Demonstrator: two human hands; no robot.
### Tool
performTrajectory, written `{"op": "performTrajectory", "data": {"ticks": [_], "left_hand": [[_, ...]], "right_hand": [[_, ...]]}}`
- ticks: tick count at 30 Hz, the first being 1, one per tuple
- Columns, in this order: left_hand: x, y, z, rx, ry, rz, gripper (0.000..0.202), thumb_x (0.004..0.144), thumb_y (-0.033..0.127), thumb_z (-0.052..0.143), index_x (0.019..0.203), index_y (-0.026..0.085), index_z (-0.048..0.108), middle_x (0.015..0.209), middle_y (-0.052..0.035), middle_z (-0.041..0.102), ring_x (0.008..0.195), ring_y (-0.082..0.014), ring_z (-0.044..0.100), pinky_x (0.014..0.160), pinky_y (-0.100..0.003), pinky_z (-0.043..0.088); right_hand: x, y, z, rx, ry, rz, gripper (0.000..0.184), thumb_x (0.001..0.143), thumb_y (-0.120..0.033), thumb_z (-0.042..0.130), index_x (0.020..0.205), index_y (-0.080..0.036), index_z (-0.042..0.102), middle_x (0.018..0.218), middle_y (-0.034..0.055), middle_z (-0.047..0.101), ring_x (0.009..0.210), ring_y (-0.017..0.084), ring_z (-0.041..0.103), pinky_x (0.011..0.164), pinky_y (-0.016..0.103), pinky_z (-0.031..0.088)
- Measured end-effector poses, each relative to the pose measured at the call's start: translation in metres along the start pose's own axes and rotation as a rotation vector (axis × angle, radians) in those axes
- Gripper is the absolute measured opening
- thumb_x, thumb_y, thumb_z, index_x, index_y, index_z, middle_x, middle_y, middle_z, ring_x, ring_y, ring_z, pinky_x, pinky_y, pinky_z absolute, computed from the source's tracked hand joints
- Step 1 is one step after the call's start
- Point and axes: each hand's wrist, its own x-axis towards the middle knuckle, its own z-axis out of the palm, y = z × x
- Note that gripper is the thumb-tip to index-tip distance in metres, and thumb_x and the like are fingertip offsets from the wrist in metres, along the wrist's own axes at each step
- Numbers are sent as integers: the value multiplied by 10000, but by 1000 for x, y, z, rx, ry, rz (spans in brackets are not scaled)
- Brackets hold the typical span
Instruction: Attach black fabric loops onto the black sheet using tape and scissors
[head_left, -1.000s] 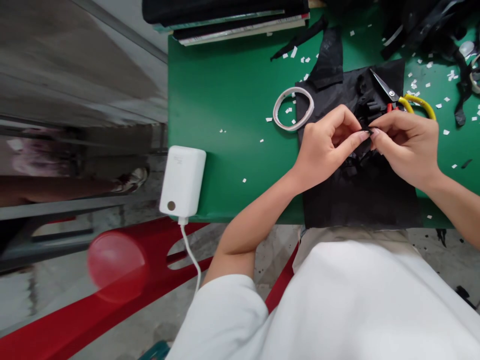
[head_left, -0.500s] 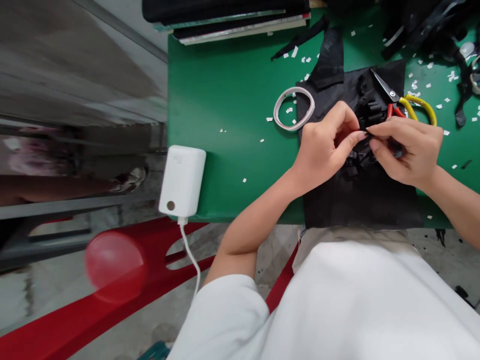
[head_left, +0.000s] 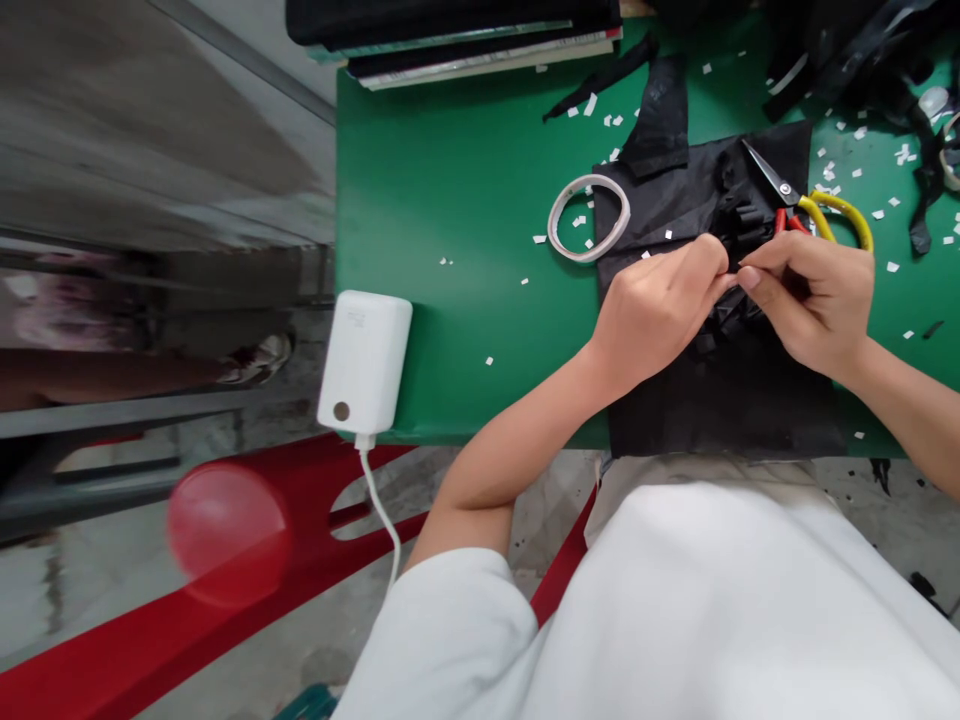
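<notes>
My left hand (head_left: 664,310) and my right hand (head_left: 817,300) meet fingertip to fingertip, both pinched closed. What sits between the fingertips is too small and hidden to make out. Just beyond and below them lies a heap of gathered black strips (head_left: 742,220) on a black sheet (head_left: 720,400). Scissors with yellow handles (head_left: 844,215) rest above my right hand, blades pointing up and left. A red-handled tool (head_left: 791,222), partly covered, lies against them. Left of the sheet, a nearly used-up roll of white tape (head_left: 555,225) lies flat, overlapping its edge.
White paper bits are scattered over the green table (head_left: 450,200). A white power bank (head_left: 365,360) with a cable sits at the near left corner. Books (head_left: 480,60) are stacked at the back; black scraps (head_left: 862,60) pile up at back right. A red chair (head_left: 300,510) stands beside the table.
My left hand has turned over slightly, with its knuckles lowered and fingers drawn in against the right fingertips. White bits now show on the black sheet above my left hand.
</notes>
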Motion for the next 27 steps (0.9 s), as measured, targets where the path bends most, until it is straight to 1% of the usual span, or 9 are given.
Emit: {"op": "performTrajectory", "data": {"ticks": [3, 6, 10, 12, 14, 17, 20, 24, 27], "left_hand": [[-1, 0, 1, 58, -21, 36, 334, 1036, 389, 328, 863, 224, 563, 709, -5, 605, 707, -136, 645, 694, -280, 490], [-2, 0, 1, 65, -36, 59, 320, 1034, 372, 346, 866, 221, 572, 713, -8, 603, 705, -138, 647, 694, -285, 487], [-2, 2, 3, 64, -23, 45, 323, 1031, 376, 358, 844, 216, 567, 721, -8, 614, 698, -135, 653, 677, -278, 497], [-1, 4, 3, 11, -15, 26, 296, 1026, 372, 375, 850, 219, 556, 738, -4, 627, 713, -129, 660, 689, -271, 517], [0, 5, 2, -74, -1, -4, 223, 1013, 345, 417, 877, 223, 545, 773, 4, 644, 736, -118, 668, 720, -261, 540], [3, 6, -2, -197, -10, -89, 96, 982, 299, 483, 944, 229, 536, 864, -2, 669, 764, -107, 671, 748, -258, 564], [7, 3, -7, -305, -38, -181, 73, 974, 303, 498, 989, 239, 529, 948, -16, 668, 838, -117, 682, 775, -274, 579], [12, -5, -10, -370, -24, -247, 131, 977, 371, 490, 1014, 249, 518, 970, -22, 647, 942, -154, 690, 809, -319, 594], [13, -8, -10, -376, -16, -238, 163, 985, 398, 466, 1014, 248, 522, 966, -25, 630, 981, -168, 691, 818, -328, 593]], "right_hand": [[-1, 3, 1, 118, 2, 59, 322, 893, -529, 602, 711, -263, 620, 594, -12, 577, 495, 126, 451, 503, 319, 375], [-1, 5, 3, 184, -21, 129, 347, 898, -562, 579, 728, -263, 622, 627, -11, 568, 509, 121, 426, 502, 311, 361], [0, 4, 4, 132, -7, 90, 338, 916, -520, 569, 719, -247, 594, 590, -19, 511, 499, 110, 379, 485, 302, 327], [0, 4, 5, 87, 18, 49, 323, 924, -484, 569, 709, -244, 577, 566, -21, 480, 489, 111, 362, 480, 307, 312], [0, 5, 6, 59, 61, 34, 322, 925, -478, 570, 699, -249, 563, 563, -14, 474, 496, 121, 365, 489, 318, 317], [-1, 7, 8, 26, 166, 74, 348, 919, -536, 557, 702, -265, 574, 579, 7, 502, 529, 150, 408, 523, 341, 352], [0, 9, 8, 9, 229, 120, 360, 904, -578, 566, 725, -268, 607, 566, 7, 507, 540, 158, 437, 537, 347, 366], [2, 9, 5, 12, 190, 112, 346, 883, -559, 619, 722, -253, 633, 550, -17, 510, 498, 127, 441, 528, 328, 345], [4, 8, 3, -23, 128, 62, 358, 883, -557, 618, 706, -246, 633, 564, -14, 551, 493, 122, 470, 532, 322, 356]]}}
